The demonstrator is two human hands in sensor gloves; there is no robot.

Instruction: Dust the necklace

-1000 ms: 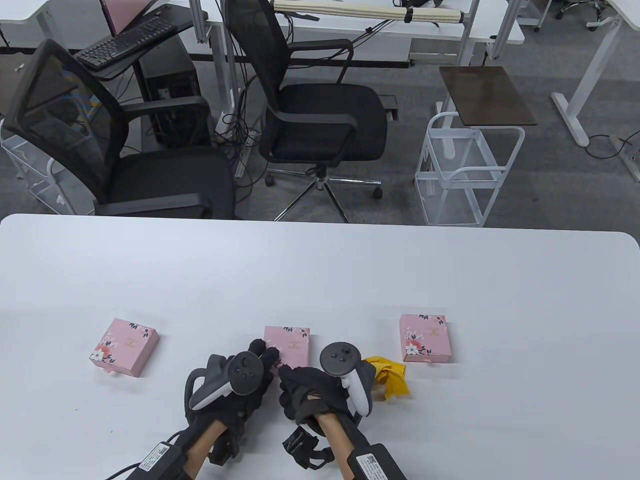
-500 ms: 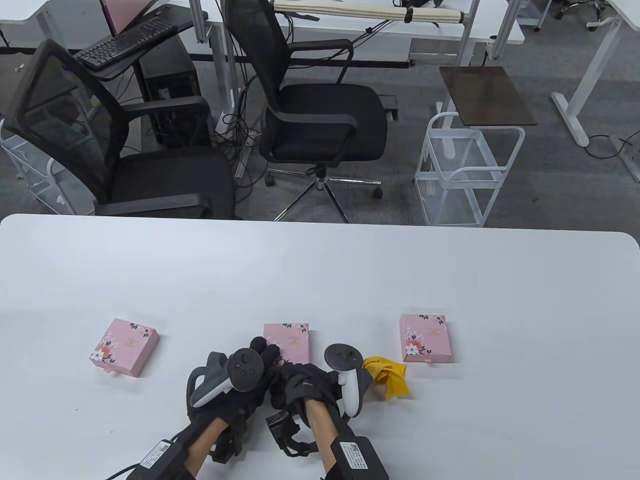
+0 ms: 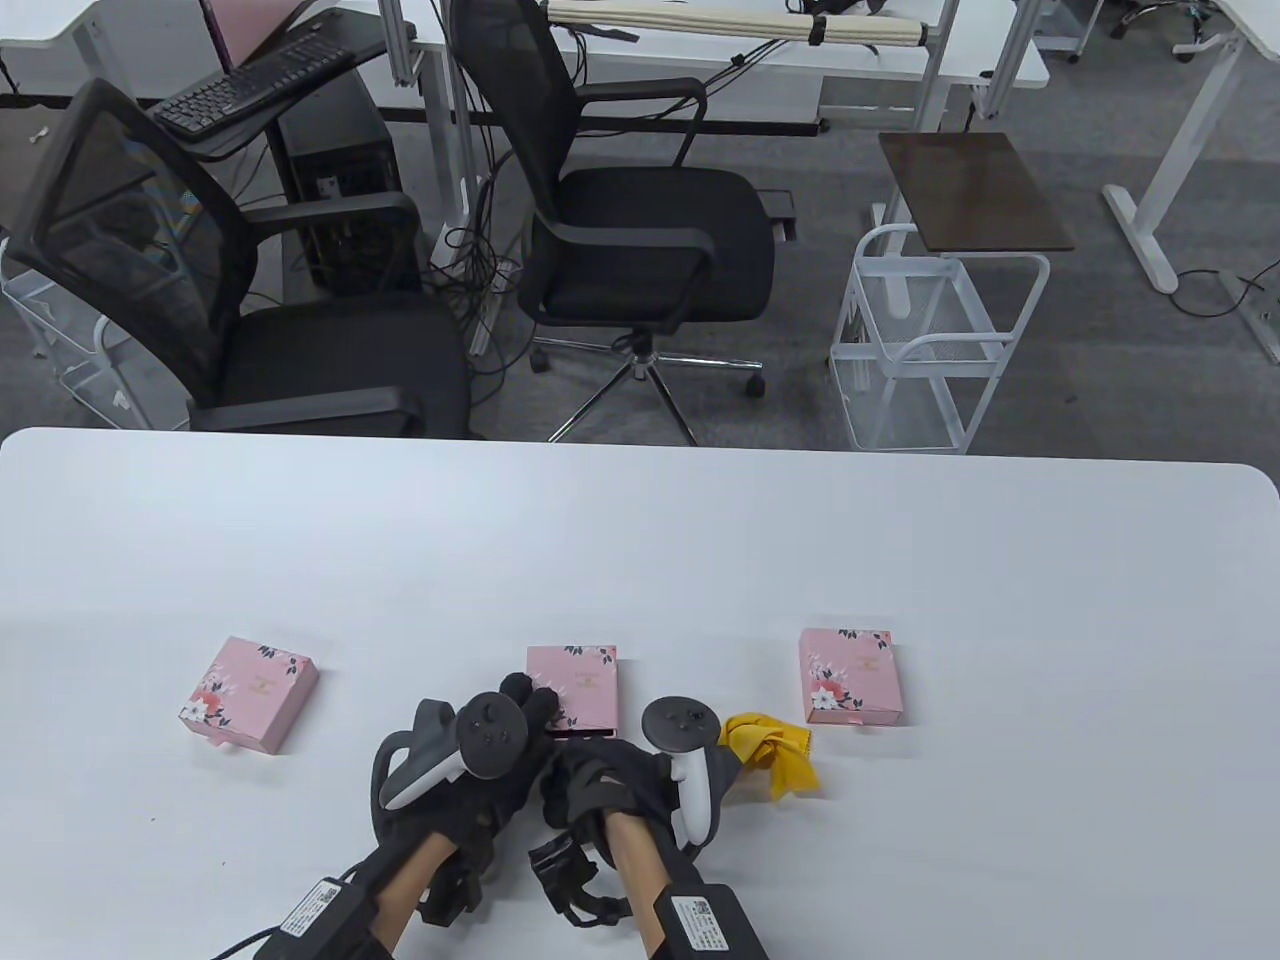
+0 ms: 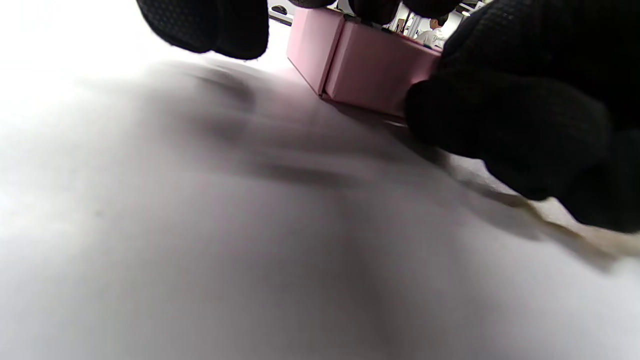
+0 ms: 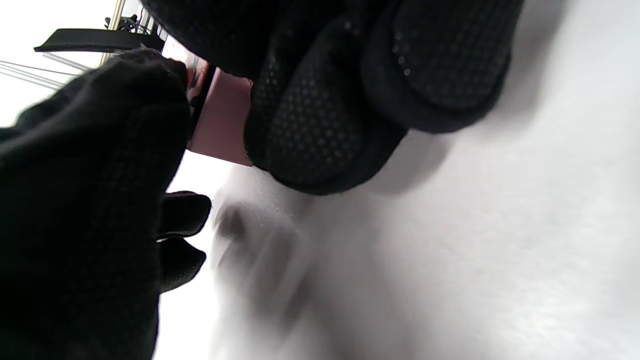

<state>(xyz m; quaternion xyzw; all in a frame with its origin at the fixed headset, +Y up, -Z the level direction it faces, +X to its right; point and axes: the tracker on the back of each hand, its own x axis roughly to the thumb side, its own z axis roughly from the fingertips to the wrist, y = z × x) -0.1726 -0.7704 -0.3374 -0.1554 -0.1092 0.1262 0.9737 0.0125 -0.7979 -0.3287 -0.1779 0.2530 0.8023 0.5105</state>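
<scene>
since a second ago the right hand (image 3: 610, 790) has drawn back toward the table's near edge, and a dark slit now shows at the near end of the middle pink floral cardboard box (image 3: 574, 686), which reads as its drawer starting to slide out. the left hand (image 3: 480, 770) lies alongside with its fingertips (image 3: 530, 700) on the near left corner of that box. the right hand's fingers curl together at the box's near end, seemingly pinching the drawer tab, though the pinch itself is hidden. the necklace is not visible; presumably it is inside this box. risk: if the left hand's hold slips, the light box follows the pull instead of opening, or the drawer jerks free and spills the chain. just right lies a crumpled yellow cloth (image 3: 775, 760); farther off, two more pink boxes (image 3: 250, 692) (image 3: 851, 676)
</scene>
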